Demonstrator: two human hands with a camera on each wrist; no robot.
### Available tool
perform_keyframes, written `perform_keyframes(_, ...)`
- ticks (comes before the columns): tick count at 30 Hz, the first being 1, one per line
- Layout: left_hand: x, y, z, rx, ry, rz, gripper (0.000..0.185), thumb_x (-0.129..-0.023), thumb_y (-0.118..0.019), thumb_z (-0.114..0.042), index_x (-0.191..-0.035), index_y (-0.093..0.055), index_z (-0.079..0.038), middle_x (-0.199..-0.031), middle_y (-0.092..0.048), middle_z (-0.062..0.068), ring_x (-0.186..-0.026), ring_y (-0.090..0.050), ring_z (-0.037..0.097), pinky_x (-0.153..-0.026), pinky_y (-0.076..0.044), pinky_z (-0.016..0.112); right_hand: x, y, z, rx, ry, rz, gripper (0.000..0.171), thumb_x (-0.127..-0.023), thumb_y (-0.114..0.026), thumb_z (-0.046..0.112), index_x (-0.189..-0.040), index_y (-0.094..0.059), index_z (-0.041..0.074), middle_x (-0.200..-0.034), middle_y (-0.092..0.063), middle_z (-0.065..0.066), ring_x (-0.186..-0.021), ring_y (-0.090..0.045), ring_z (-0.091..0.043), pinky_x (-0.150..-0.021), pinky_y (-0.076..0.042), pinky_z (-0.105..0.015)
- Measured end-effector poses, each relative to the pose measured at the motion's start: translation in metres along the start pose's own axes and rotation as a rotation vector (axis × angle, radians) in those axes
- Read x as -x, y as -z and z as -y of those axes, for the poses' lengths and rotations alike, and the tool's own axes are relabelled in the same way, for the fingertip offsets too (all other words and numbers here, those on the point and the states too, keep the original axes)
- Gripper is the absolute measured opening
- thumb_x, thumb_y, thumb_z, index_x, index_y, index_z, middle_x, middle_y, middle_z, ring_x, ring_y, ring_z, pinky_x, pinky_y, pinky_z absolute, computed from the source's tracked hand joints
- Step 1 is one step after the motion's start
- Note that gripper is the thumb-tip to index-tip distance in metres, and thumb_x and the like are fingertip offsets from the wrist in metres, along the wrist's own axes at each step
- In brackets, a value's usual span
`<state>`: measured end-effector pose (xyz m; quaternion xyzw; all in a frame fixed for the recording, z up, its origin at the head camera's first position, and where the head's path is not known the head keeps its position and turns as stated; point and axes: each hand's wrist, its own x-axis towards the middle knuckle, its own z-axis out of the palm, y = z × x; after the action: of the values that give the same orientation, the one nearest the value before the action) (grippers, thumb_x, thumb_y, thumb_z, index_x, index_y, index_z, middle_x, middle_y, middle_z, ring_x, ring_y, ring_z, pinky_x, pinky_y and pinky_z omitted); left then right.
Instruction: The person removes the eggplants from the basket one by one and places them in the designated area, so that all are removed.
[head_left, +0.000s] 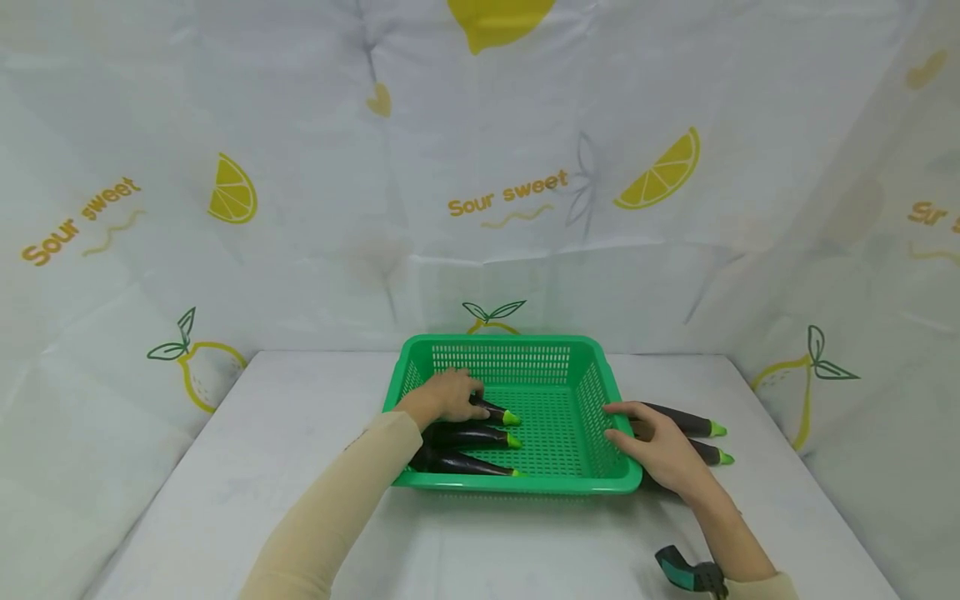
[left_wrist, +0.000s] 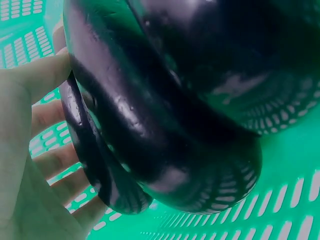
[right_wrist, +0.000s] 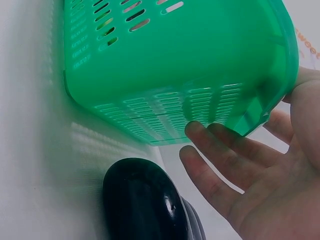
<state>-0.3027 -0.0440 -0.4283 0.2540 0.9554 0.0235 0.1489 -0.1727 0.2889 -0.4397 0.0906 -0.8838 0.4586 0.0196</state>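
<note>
A green plastic basket (head_left: 517, 485) stands on the white table with three dark eggplants inside, stems pointing right. My left hand (head_left: 450, 393) reaches in over the left side and grips the farthest eggplant (head_left: 495, 410). Nearer lie a middle eggplant (head_left: 472, 436) and a front eggplant (head_left: 468, 463). The left wrist view shows fingers (left_wrist: 55, 159) behind a slim dark eggplant (left_wrist: 87, 135), beside thicker ones. At the basket's right rim, my right hand (head_left: 667, 450) holds on with the thumb over the edge; its fingers (right_wrist: 215, 185) reach along the outer wall.
Right of the basket, partly under my right hand, more eggplants (head_left: 686, 421) lie on the table (head_left: 247, 467). A dark and teal strap device (head_left: 686, 573) sits on my right wrist. A lemon-printed white cloth (head_left: 322, 208) hangs behind the basket.
</note>
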Motion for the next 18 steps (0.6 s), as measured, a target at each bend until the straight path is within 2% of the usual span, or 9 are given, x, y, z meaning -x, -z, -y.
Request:
perform_keyframes(7,-0.0001,-0.0012,0.0002,0.092,-0.006,0.021,0.041,-0.100,-0.061,-0.049,-0.130,-0.064,-0.021,-0.140,-0.054,0.008,-0.124,-0.055,0.026,-0.101,-0.047,0.045,-0.0002,0.0004,0.0028,-0.005,0.002,0.002,0.051,-0.099,-0.068,0.030,-0.142,-0.056,0.006,-0.147,-0.049,-0.024,-0.123,-0.059,-0.040,-0.083,-0.052,-0.027)
perform_keyframes(18,-0.0002,0.0001,-0.0035,0.154,-0.030,0.054,0.041,-0.104,-0.053,-0.046,-0.136,-0.061,-0.021,-0.143,-0.054,0.008,-0.128,-0.054,0.025,-0.103,-0.046,0.043,0.0005,0.0003,0.0034,-0.002,-0.002,0.003,0.051,-0.099,-0.068,0.030,-0.142,-0.057,0.006,-0.147,-0.050,-0.023,-0.122,-0.059,-0.038,-0.083,-0.052,-0.027)
